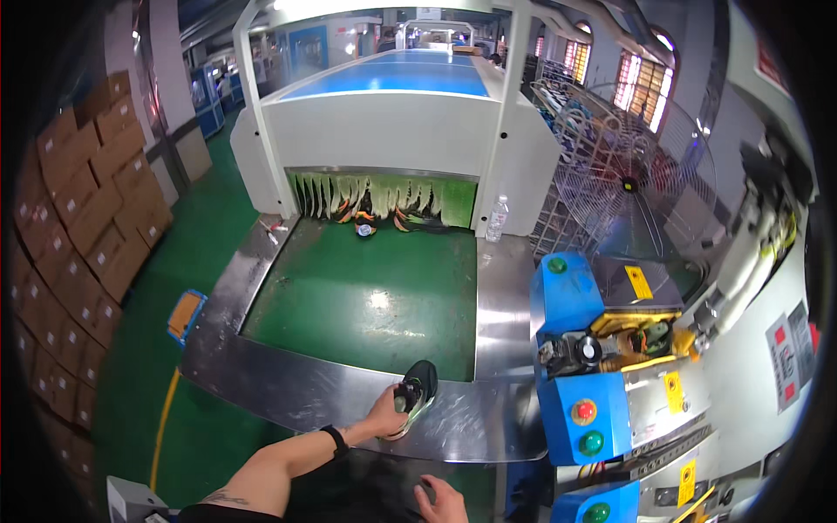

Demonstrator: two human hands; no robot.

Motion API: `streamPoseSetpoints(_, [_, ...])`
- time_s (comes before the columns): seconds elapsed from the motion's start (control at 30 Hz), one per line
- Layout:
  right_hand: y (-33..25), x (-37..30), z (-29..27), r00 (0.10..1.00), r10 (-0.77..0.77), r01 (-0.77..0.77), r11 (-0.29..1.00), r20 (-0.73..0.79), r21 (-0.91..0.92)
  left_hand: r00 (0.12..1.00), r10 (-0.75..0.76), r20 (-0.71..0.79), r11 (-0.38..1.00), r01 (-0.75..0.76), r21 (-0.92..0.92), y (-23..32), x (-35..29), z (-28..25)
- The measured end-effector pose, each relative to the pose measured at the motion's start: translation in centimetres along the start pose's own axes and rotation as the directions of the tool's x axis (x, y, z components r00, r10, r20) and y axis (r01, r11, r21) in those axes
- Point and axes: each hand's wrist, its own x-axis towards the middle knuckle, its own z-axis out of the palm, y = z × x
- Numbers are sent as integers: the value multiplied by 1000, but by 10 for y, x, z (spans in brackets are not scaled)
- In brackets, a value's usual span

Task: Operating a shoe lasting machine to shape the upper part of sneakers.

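Observation:
My left hand (382,413) is closed around a dark shoe (421,381) with a pale sole edge, at the near steel rim (331,383) of a conveyor machine. The toe of the shoe points away from me, close to the green belt (366,296). Lower down, near the bottom edge of the view, my right hand (443,502) has its thumb and fingers apart and nothing shows in it. At the far end of the belt, orange and dark items (357,216) lie under a green strip curtain (453,199).
A clear plastic bottle (497,218) stands on the right rim. Blue button boxes (582,418) belong to a machine at the right, with a large fan (628,185) behind. Stacked cartons (96,200) line the left. A small orange-and-blue stool (186,315) is on the floor.

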Motion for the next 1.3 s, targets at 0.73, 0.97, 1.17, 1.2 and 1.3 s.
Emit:
streamPoseSetpoints(0.73, [-54, 680, 59, 848, -371, 529, 635, 379, -563, 967, 256, 2, 742, -198, 641, -206, 331, -217])
streamPoseSetpoints(0.97, [-31, 950, 29, 902, -46, 426, 259, 429, -867, 956, 294, 3, 847, -262, 462, -199, 357, -209])
streamPoseSetpoints(1.17, [-29, 800, 102, 915, -250, 388, 344, 315, -855, 949, 306, -80, 815, -218, 537, -215, 317, -231])
streamPoseSetpoints(1.2, [-23, 756, 103, 920, -224, 391, 550, 321, -738, 952, 300, -54, 795, -219, 566, -220, 313, -233])
streamPoseSetpoints(1.3, [-59, 579, 98, 994, 89, -35, 818, 67, -574, 958, 256, -127, 831, -151, 535, -226, 312, -214])
